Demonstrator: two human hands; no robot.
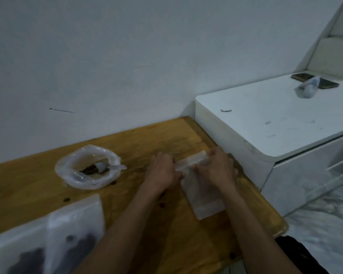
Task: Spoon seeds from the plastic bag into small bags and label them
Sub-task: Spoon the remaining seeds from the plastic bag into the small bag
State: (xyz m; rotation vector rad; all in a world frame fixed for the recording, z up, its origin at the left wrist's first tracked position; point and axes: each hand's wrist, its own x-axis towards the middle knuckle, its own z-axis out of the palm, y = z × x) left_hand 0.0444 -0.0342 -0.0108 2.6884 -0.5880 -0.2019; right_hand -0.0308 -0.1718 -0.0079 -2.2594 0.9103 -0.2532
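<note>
With our left hand (162,171) and right hand (216,165) pinching the small bag's (202,196) top strip, uneven pull could tear it or leave it badly sealed.

Wooden table (147,139) with rolled-down plastic bag (87,168), small clear bags (203,194).

Both forearms extend forward, converging; the left hand (162,171) and right hand (218,167) sit close together, fingers curled in pinching grips.
</note>
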